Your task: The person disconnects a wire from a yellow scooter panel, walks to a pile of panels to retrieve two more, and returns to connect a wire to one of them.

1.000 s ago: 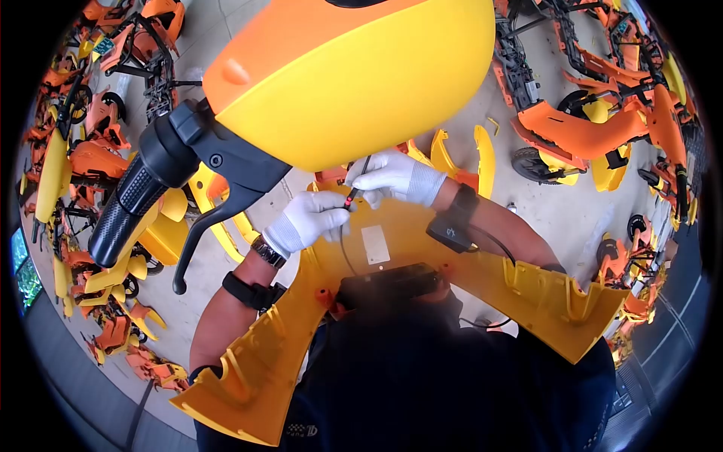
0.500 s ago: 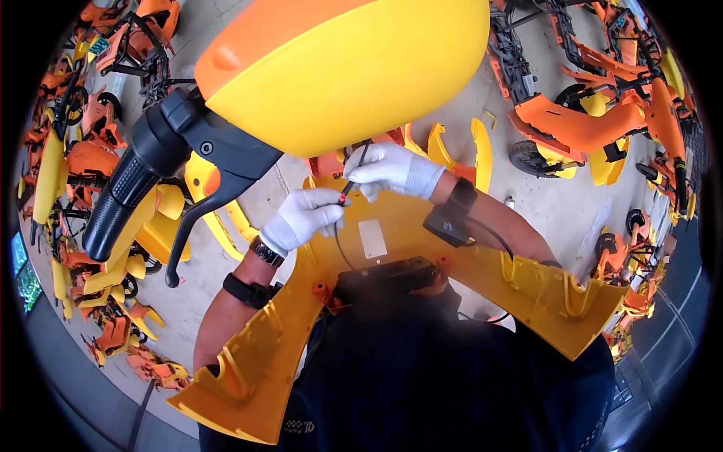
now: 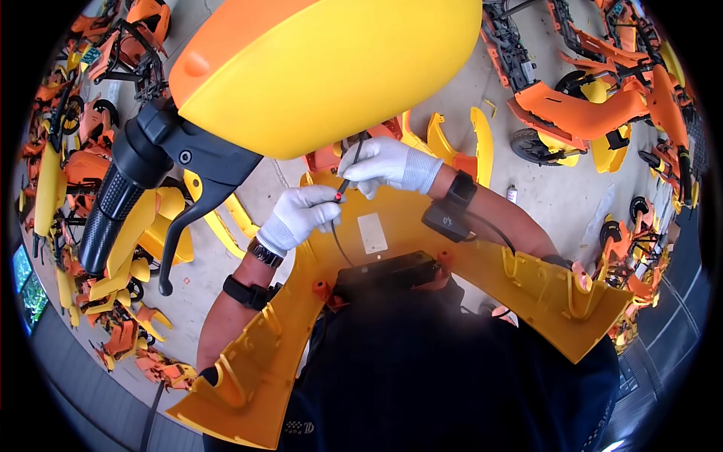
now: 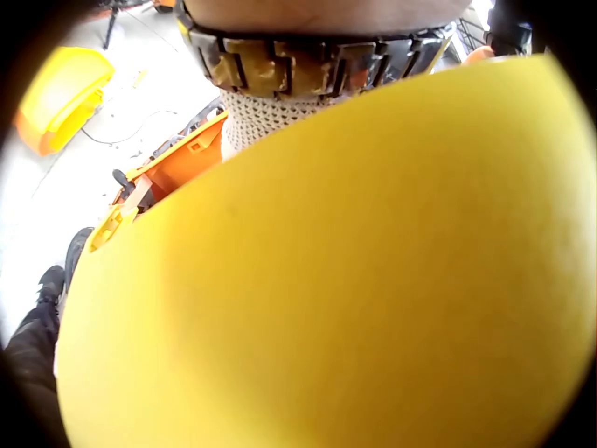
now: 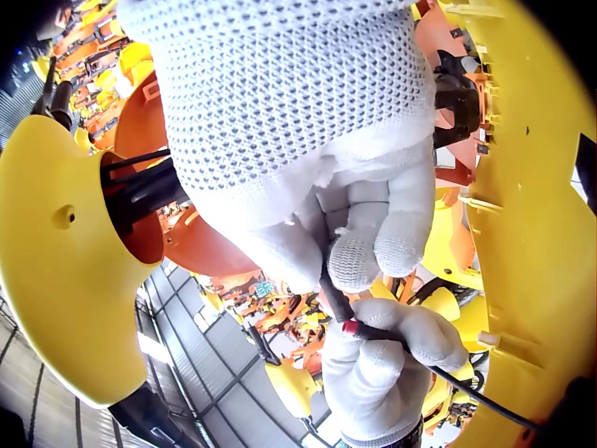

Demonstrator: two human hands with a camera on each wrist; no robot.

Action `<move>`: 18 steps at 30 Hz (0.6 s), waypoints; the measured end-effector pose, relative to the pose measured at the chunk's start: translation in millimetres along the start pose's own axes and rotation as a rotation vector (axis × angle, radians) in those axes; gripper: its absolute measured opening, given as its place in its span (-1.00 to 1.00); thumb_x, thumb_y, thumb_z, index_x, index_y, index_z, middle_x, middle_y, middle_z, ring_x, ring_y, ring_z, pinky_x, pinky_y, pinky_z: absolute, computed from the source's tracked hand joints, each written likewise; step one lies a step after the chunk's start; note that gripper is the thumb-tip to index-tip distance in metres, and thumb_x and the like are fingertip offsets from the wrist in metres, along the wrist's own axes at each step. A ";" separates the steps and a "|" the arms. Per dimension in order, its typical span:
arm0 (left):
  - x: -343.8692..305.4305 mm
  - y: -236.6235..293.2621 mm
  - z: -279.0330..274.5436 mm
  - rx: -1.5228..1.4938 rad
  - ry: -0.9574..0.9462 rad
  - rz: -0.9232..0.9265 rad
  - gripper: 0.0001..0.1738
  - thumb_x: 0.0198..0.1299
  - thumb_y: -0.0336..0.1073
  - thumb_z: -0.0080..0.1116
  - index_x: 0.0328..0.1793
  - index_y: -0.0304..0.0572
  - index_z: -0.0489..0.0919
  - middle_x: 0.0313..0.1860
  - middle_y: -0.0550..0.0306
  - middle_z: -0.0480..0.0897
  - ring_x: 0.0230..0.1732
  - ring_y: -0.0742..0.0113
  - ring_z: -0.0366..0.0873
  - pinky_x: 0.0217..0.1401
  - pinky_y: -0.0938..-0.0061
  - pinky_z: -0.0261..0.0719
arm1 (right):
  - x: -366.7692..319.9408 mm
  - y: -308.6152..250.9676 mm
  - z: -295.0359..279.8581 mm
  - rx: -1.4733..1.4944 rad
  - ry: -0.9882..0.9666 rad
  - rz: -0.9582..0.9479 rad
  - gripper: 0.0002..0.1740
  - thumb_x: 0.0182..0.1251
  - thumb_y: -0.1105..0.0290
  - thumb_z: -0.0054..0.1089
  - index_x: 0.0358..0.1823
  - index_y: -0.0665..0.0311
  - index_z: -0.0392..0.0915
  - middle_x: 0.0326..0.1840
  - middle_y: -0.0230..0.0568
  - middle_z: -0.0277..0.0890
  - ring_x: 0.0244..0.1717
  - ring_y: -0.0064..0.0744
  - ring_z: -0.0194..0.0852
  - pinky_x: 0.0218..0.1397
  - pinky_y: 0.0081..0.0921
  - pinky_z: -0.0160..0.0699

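Observation:
Both hands wear white gloves. My left hand (image 3: 301,218) pinches a thin black cable (image 3: 336,233) beside its red ring (image 3: 340,196); my right hand (image 3: 395,164) pinches the thicker black part just above. In the right wrist view the right hand (image 5: 308,159) grips the black part (image 5: 336,299) between thumb and fingers, and the left hand (image 5: 382,373) holds the cable at the red ring (image 5: 350,328). A yellow panel (image 3: 392,218) with a white label (image 3: 372,233) lies below the hands. In the left wrist view a yellow surface (image 4: 354,261) hides the fingers.
Above the hands hangs a yellow and orange cover (image 3: 339,75), with a black handlebar grip (image 3: 113,215) and brake lever (image 3: 175,248) at left. A black box (image 3: 388,273) sits at the panel's near edge. Orange and yellow vehicle parts (image 3: 580,113) lie on the floor on both sides.
The cover and handlebar have shifted left and slightly up in the head view. Both hands have moved slightly left, still pinching the cable and its black part.

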State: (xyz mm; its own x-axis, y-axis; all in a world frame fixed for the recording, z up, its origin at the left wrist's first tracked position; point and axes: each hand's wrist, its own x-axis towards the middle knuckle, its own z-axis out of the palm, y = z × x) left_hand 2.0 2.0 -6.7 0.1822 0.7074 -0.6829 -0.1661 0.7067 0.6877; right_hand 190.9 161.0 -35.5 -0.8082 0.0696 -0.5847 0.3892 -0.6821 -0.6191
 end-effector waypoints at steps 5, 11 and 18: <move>-0.9 -0.6 1.2 -0.007 0.011 0.002 -0.78 0.31 -0.39 0.20 0.02 -0.34 0.65 -0.41 0.18 0.68 -0.45 0.53 0.58 -0.33 0.61 0.58 | -0.2 1.1 0.9 0.012 0.015 0.015 -0.74 0.34 0.36 0.21 -0.08 0.42 0.59 -0.41 -0.27 0.54 -0.44 -0.57 0.55 -0.35 -0.60 0.59; -0.5 2.3 1.9 -0.017 -0.001 -0.029 -0.77 0.33 -0.39 0.17 0.04 -0.36 0.64 -0.42 0.16 0.67 -0.47 0.50 0.58 -0.35 0.59 0.58 | 1.7 5.3 -0.6 0.060 0.001 0.014 -0.76 0.34 0.38 0.20 -0.09 0.41 0.58 -0.38 -0.27 0.55 -0.44 -0.56 0.55 -0.35 -0.58 0.59; -0.6 5.7 2.7 0.024 -0.023 -0.042 -0.76 0.35 -0.37 0.13 0.05 -0.36 0.64 -0.43 0.16 0.67 -0.49 0.49 0.58 -0.37 0.59 0.57 | 0.0 4.9 -0.9 0.084 -0.012 0.013 -0.78 0.34 0.41 0.18 -0.07 0.40 0.55 -0.34 -0.26 0.56 -0.36 -0.52 0.57 -0.27 -0.53 0.63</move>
State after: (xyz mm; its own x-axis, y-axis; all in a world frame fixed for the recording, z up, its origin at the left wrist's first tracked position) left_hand 3.5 5.6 -1.7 0.2105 0.6765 -0.7057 -0.1350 0.7351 0.6644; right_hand 193.2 158.3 -39.0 -0.8089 0.0517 -0.5856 0.3615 -0.7417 -0.5649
